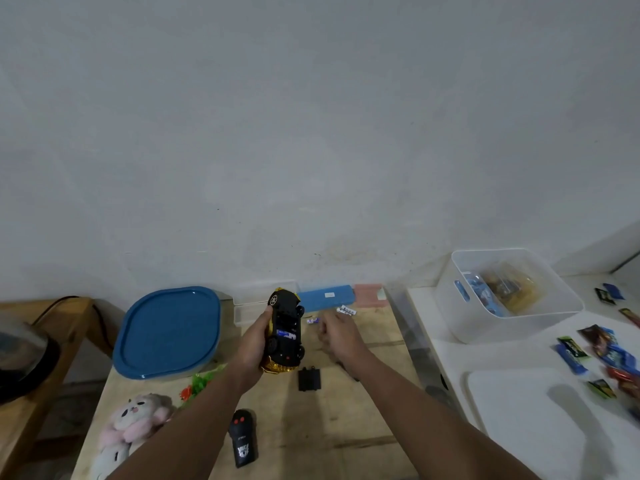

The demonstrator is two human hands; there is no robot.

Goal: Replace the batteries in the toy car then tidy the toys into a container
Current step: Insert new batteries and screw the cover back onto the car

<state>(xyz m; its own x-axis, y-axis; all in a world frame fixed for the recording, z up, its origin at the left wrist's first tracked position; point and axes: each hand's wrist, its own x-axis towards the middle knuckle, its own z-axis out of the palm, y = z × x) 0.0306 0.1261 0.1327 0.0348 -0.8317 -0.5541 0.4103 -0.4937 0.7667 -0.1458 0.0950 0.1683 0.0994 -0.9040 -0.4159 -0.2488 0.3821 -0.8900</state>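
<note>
Left grip (254, 341) is wrapped around the toy car (285, 336), held belly-up above the wooden bench (346, 427); I see a battery seated in the open bay. Right grip (337, 336) hovers at 3 o'clock of the car, fingers loosely curled, holding nothing I can make out, though it's blurred. Loose batteries (346, 310) lie on the bench at 12 o'clock of that hand, one more (312, 321) between hand and car. Black battery cover (309, 379) lies flat at 6 o'clock of the car. Remote (243, 438) further toward 6. Plush toy (133, 424) at 8 o'clock. Blue-lidded container (169, 332) at 9 o'clock. White bin (505, 296) well apart at 2 o'clock.
</note>
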